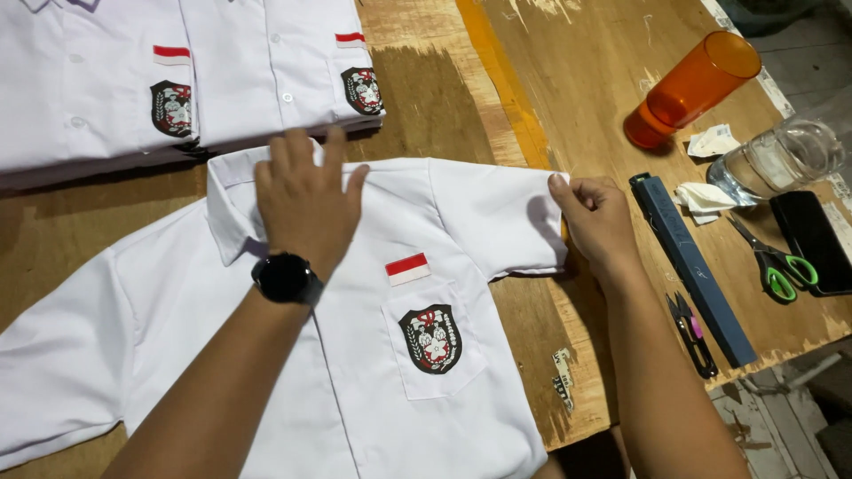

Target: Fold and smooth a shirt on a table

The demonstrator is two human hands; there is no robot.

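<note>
Three white uniform shirts (373, 355), one orange tumbler (692, 89), one glass jar (781, 160), one green-handled scissors (777, 262), one thread snips (692, 333), one phone (812, 239).

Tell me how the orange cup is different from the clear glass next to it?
The orange cup is coloured plastic-looking orange, while the clear glass has no colour and you see through it. The orange cup looks taller and slimmer; the clear glass looks shorter and rounder. Crumpled paper scraps lie closer to the clear glass. Both lie tipped on their sides on the wooden table, right of the white shirt.
</note>
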